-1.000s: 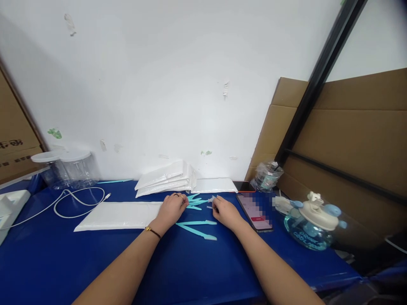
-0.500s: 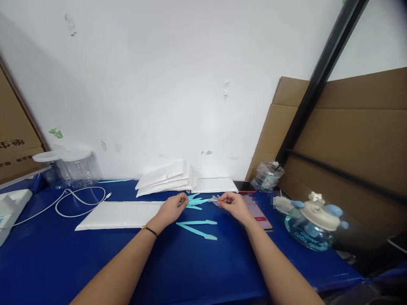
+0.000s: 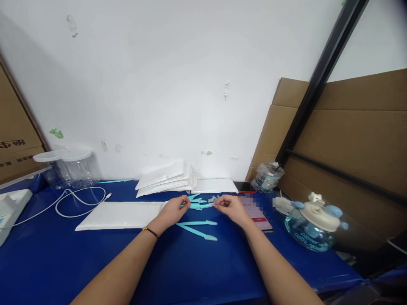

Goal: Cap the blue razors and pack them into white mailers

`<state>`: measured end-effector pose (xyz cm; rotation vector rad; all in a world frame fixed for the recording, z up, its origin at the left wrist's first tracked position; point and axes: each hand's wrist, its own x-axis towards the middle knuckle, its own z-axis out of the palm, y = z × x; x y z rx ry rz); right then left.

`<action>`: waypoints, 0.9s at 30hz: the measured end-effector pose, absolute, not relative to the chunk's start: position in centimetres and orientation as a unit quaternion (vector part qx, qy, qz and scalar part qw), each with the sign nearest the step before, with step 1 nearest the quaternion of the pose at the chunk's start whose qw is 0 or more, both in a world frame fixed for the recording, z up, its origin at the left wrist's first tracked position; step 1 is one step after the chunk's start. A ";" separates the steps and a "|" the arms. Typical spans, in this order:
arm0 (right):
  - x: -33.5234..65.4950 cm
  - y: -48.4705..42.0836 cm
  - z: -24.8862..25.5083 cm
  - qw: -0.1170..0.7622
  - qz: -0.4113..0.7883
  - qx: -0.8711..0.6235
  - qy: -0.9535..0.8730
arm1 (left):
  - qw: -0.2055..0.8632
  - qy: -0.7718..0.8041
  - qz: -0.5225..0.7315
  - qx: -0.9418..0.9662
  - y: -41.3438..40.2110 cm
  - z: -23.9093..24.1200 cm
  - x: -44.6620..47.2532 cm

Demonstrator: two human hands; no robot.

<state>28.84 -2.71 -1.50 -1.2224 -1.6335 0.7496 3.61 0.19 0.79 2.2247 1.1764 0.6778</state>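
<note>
My left hand [image 3: 174,210] pinches the handle end of a turquoise eyebrow razor [image 3: 199,207], held level above the blue table. At its other end, my right hand [image 3: 231,209] has thumb and finger closed on a small clear cap [image 3: 212,204]; how far the cap covers the blade is too small to tell. More turquoise razors [image 3: 195,198] lie just behind, partly hidden by my left hand. A little heap of clear caps [image 3: 213,198] is behind my right fingertips. In front, two razors [image 3: 200,233] lie spread in a V, tips to the right.
Behind my left hand lies a white padded mailer [image 3: 121,214], with a stack of mailers [image 3: 165,180] at the wall. A phone [image 3: 257,212] and a water bottle [image 3: 313,222] stand right. Clear jars [image 3: 78,169] and a white cable [image 3: 68,190] are left.
Both hands have shifted slightly, still close together. The held razor now sits a little lower, clear of the cap heap, with my right fingers at its tip.
</note>
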 end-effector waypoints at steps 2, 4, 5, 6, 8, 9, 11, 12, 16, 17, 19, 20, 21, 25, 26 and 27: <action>28.6 -2.9 -1.4 0.448 0.318 -0.493 -0.675 | 0.265 0.435 0.243 0.825 0.0 0.6 3.9; 28.6 -3.1 -1.3 0.426 0.341 -0.494 -0.677 | 0.263 0.432 0.235 0.830 -0.3 0.4 4.2; 28.6 -3.2 -1.2 0.414 0.353 -0.496 -0.677 | 0.261 0.429 0.229 0.834 -0.4 0.3 4.4; 28.7 -3.2 -1.2 0.397 0.367 -0.498 -0.678 | 0.255 0.425 0.220 0.840 -0.5 0.3 4.4; 29.2 -3.3 -1.1 0.350 0.402 -0.490 -0.690 | 0.232 0.421 0.201 0.854 -0.6 0.3 4.4; 29.5 -3.3 -1.1 0.323 0.416 -0.484 -0.699 | 0.211 0.420 0.192 0.861 -0.5 0.3 4.4; 30.1 -3.1 -1.2 0.289 0.413 -0.483 -0.716 | 0.154 0.429 0.179 0.872 -0.3 0.3 4.1; 30.4 -3.0 -1.3 0.289 0.390 -0.494 -0.721 | 0.121 0.438 0.174 0.873 -0.2 0.3 4.0; 31.1 -2.3 -1.9 0.334 0.190 -0.575 -0.722 | 0.041 0.470 0.146 0.870 0.4 0.0 3.6; 31.1 -2.1 -2.1 0.332 0.146 -0.590 -0.722 | 0.034 0.472 0.142 0.869 0.5 -0.1 3.6; 30.9 -1.9 -2.3 0.312 0.102 -0.605 -0.726 | 0.028 0.472 0.138 0.870 0.5 -0.2 3.6; 30.7 -1.8 -2.4 0.301 0.098 -0.607 -0.729 | 0.027 0.472 0.137 0.871 0.6 -0.2 3.6; 30.5 -1.7 -2.4 0.293 0.101 -0.609 -0.731 | 0.026 0.472 0.137 0.870 0.6 -0.3 3.6; 29.9 -2.0 -2.1 0.270 0.113 -0.612 -0.735 | 0.034 0.483 0.141 0.864 0.7 -0.3 3.6; 29.7 -2.2 -2.0 0.263 0.111 -0.608 -0.741 | 0.038 0.484 0.141 0.863 0.8 -0.3 3.6; 29.6 -2.4 -1.8 0.257 0.106 -0.601 -0.749 | 0.040 0.481 0.142 0.864 0.8 -0.3 3.6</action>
